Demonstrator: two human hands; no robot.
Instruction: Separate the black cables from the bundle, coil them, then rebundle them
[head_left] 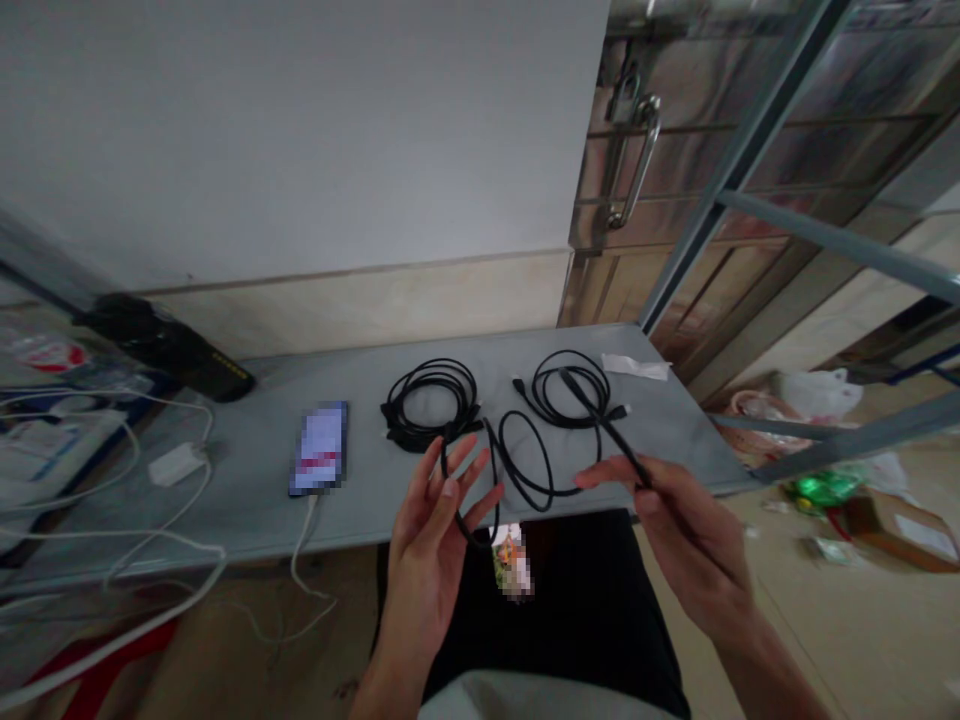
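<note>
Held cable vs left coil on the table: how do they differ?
The held cable runs in loose, open loops; the left coil is wound into a round ring. The right hand grips the held cable, while the left coil lies on the table. Both are black.

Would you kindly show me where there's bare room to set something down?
Bare table lies beyond the phone, between the bottle and left coil. Crowded: left end, around the white block; around the right coil and held cable.
</note>
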